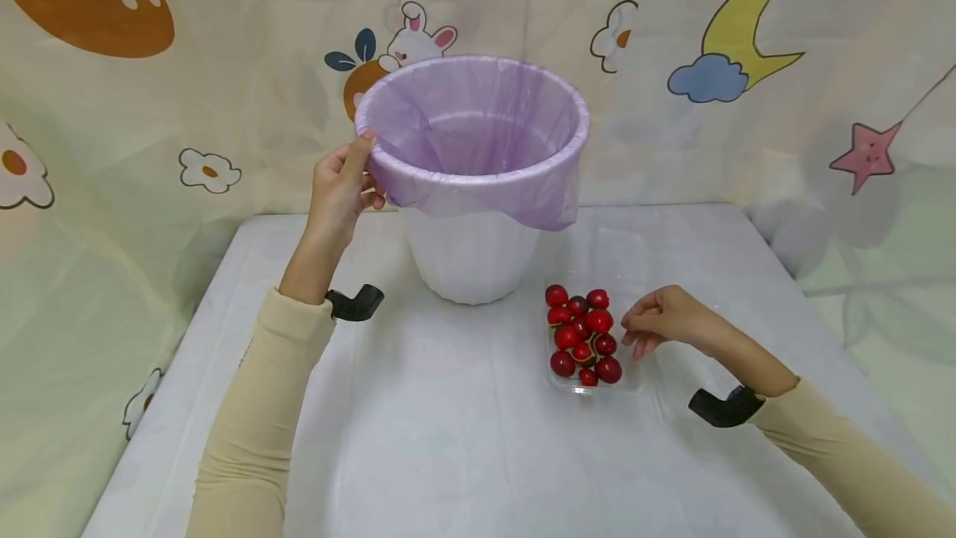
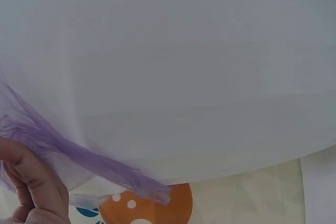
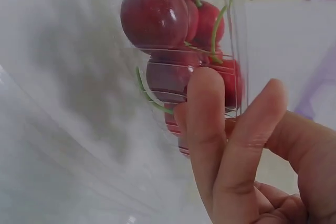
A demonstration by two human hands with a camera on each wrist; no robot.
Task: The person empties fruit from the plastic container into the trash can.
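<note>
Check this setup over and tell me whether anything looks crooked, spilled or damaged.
The purple liner hangs unevenly over the white bin: its edge dips lower at front right than front middle, so it looks askew. No spill shows; the cherries sit in their clear box.

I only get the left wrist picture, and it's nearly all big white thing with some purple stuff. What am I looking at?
Observer: The head view shows it's a round white bin, open at the top.

Operator: Ooh! And the purple stuff, does it go inside?

Observer: Yes, the head view shows it lining the inside as well as hanging over the rim.

Operator: Anything yummy around that I'm missing?

Observer: There's red fruit that looks like cherries, lying in a clear plastic box with the right hand beside it. Whether the fingers touch the box, I can't tell for sure.
</note>
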